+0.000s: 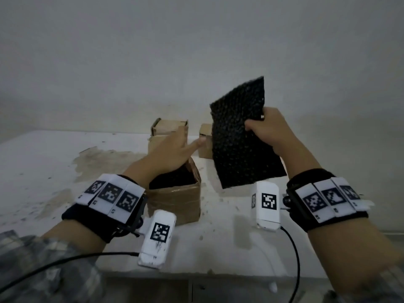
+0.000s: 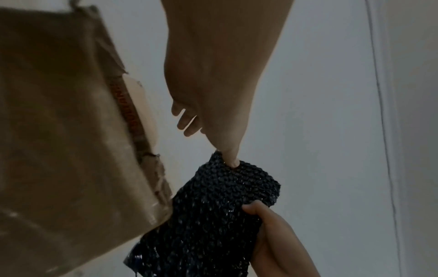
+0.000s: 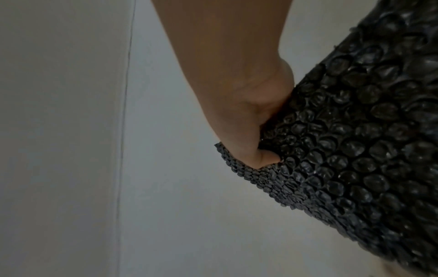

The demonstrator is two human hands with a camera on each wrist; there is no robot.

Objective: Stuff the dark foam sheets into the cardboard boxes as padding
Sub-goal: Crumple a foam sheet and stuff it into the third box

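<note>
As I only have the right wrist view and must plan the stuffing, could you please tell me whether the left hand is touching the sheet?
Observer: Yes. One straight finger of the left hand touches the edge of the dark sheet, which the right hand grips.
Operator: Thanks. Is a box nearby?
Observer: The nearest cardboard box stands open below the left forearm and already holds dark padding.
Operator: Any others?
Observer: Behind it stand a back left box and a back right box.
</note>
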